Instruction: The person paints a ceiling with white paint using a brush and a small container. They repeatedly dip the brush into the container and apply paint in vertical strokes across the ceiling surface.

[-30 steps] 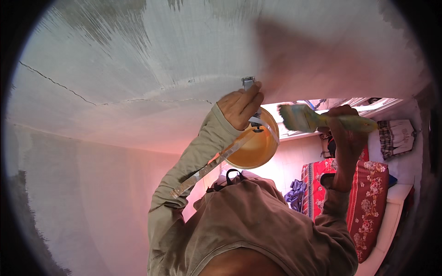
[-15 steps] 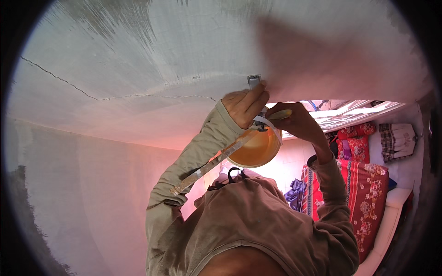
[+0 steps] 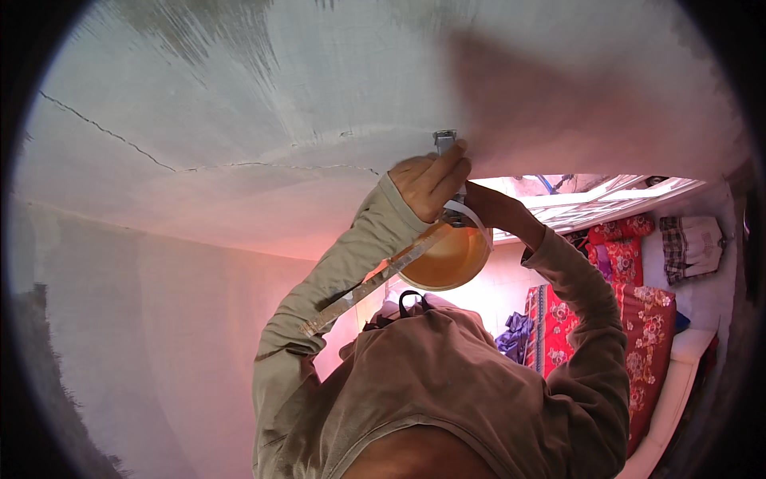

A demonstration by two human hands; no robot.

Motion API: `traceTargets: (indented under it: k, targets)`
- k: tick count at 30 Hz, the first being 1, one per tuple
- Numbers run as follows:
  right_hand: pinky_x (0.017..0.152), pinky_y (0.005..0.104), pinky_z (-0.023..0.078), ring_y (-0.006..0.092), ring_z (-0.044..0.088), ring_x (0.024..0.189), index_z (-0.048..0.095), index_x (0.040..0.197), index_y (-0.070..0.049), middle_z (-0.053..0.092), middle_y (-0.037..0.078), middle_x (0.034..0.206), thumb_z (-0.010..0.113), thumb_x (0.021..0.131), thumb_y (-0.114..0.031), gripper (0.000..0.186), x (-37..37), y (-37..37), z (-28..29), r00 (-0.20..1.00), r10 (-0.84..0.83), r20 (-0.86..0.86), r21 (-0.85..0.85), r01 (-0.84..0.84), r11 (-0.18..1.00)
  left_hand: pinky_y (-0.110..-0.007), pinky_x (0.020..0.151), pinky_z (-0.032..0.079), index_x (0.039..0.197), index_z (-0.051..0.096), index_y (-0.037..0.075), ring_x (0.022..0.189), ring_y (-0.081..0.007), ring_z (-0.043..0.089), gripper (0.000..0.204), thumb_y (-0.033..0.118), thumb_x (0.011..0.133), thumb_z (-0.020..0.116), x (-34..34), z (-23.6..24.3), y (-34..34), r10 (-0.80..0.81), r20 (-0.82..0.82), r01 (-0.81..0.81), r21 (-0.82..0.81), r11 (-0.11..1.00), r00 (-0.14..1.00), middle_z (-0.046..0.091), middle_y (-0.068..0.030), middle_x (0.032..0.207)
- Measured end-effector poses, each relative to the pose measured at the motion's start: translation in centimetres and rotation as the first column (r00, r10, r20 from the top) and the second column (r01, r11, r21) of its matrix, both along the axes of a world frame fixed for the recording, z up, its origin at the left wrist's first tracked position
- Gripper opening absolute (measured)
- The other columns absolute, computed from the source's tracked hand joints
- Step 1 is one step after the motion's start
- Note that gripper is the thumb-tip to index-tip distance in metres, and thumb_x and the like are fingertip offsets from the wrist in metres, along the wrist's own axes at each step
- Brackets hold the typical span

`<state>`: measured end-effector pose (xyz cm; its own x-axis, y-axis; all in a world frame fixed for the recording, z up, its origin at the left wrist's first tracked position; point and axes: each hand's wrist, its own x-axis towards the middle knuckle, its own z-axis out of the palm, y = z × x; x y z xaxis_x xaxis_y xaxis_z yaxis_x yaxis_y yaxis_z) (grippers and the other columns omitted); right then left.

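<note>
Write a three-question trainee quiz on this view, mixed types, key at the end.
1. True or false: the thin, dark, jagged crack in the pale plastered surface shows to the right of the right hand.
2. Which shows just below the hands in the picture? A) a round orange bucket; B) a square blue tray; C) a tall green bottle.
3. Fill in the colour: the left hand has its fingers on a small, metallic-looking, rectangular ____ piece.

Key:
1. False; it shows to the left of the left hand.
2. A
3. grey
</note>
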<state>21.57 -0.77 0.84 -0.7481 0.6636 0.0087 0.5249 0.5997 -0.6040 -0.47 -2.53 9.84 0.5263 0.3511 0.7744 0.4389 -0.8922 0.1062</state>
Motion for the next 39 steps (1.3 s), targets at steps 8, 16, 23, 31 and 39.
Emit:
traceTargets:
  k: [8,16,23,31,39]
  targets:
    - [0.098,0.0369,0.051,0.0296,0.064,0.113,0.060,0.129,-0.005,0.067,0.017,0.121,0.075,0.090,-0.026,0.047,0.3,-0.9,0.2,0.997,-0.074,0.008,-0.054,0.074,0.996,-0.036,0.069,0.061,0.115,0.069,-0.002,0.082,-0.0272,0.073,0.038,0.005,0.077,0.070,0.2,-0.2,-0.1,0.039,0.027,-0.039,-0.004,0.999,0.999,0.067,-0.0165,0.126]
    - [0.082,0.0353,0.055,0.0252,0.069,0.096,0.058,0.120,0.001,0.068,0.016,0.107,0.070,0.091,-0.029,0.043,-1.1,-0.8,2.7,0.987,-0.158,0.001,0.034,0.158,0.987,-0.036,0.070,0.061,0.115,0.070,-0.002,0.083,-0.0279,0.073,0.040,0.004,0.076,0.070,0.2,-0.3,-0.1,0.038,0.037,-0.038,-0.001,0.999,0.999,0.068,-0.0167,0.124]
    - [0.092,0.0368,0.054,0.0299,0.067,0.107,0.048,0.135,0.005,0.067,0.020,0.117,0.087,0.079,-0.028,0.076,-0.6,-0.3,1.2,0.986,-0.132,0.104,-0.108,0.143,0.984,-0.037,0.070,0.061,0.116,0.070,-0.002,0.085,-0.0284,0.074,0.041,0.006,0.075,0.069,0.2,-0.7,0.1,0.040,0.027,-0.041,0.015,0.999,0.999,0.067,-0.0186,0.126]
    - [0.092,0.0366,0.054,0.0298,0.067,0.106,0.050,0.133,0.003,0.067,0.019,0.116,0.085,0.081,-0.026,0.069,-0.5,-0.8,0.8,0.996,-0.084,0.013,-0.070,0.085,0.994,-0.036,0.070,0.061,0.116,0.069,-0.003,0.084,-0.0269,0.074,0.042,0.008,0.076,0.070,0.2,-0.3,0.0,0.039,0.029,-0.039,0.004,0.999,0.999,0.067,-0.0174,0.127]
    - [0.092,0.0363,0.053,0.0298,0.066,0.105,0.053,0.132,0.001,0.067,0.018,0.116,0.083,0.083,-0.025,0.063,-0.8,-1.0,1.2,0.998,-0.067,-0.012,-0.069,0.066,0.995,-0.035,0.070,0.061,0.116,0.069,-0.003,0.083,-0.0261,0.073,0.042,0.006,0.075,0.069,0.0,-0.5,0.1,0.037,0.014,-0.037,0.014,0.999,0.999,0.067,-0.0170,0.128]
